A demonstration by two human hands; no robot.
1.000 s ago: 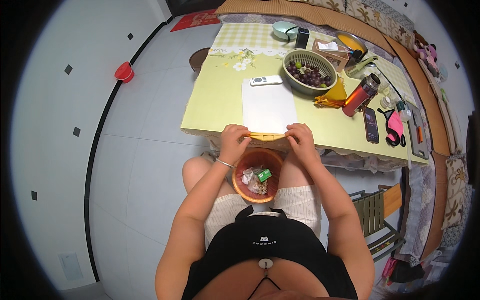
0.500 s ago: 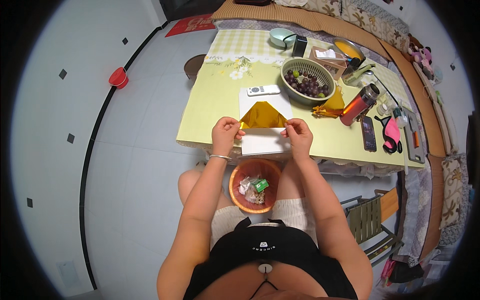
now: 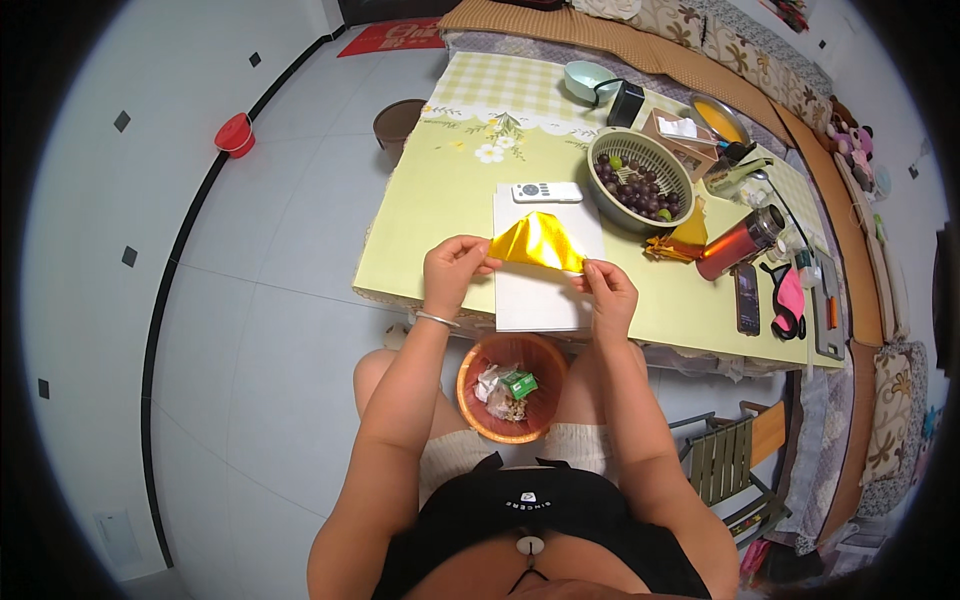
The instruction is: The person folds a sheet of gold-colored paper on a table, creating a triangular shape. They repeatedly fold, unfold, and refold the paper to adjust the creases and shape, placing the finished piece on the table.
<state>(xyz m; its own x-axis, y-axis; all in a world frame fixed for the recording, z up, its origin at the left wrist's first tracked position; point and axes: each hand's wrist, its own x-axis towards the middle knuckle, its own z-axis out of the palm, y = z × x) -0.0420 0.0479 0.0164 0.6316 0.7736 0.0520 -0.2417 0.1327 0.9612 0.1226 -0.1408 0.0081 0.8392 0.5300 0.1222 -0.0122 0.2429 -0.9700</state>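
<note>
A sheet of shiny gold foil paper [image 3: 541, 243], folded into a blunt triangle, is stretched between my two hands over a white pad of paper [image 3: 545, 302]. My left hand [image 3: 458, 272] pinches its left corner between thumb and fingers. At the opposite corner my right hand [image 3: 606, 293] pinches it the same way. Beyond the foil a white remote control [image 3: 547, 192] lies across the pad's far end. More folded gold foil [image 3: 684, 238] rests to the right, beside the colander.
The table [image 3: 420, 220] also bears a colander of grapes [image 3: 641, 176], a red thermos [image 3: 740, 243], a phone [image 3: 747, 299] and a pink eye mask [image 3: 789, 300]. Between my knees stands a waste bin [image 3: 512, 425] with rubbish inside. A folding chair [image 3: 735, 460] is at right.
The foil has tilted and now catches bright light, its right corner a little lower. Both hands still pinch it. The whole view has shifted slightly, with the table things further right.
</note>
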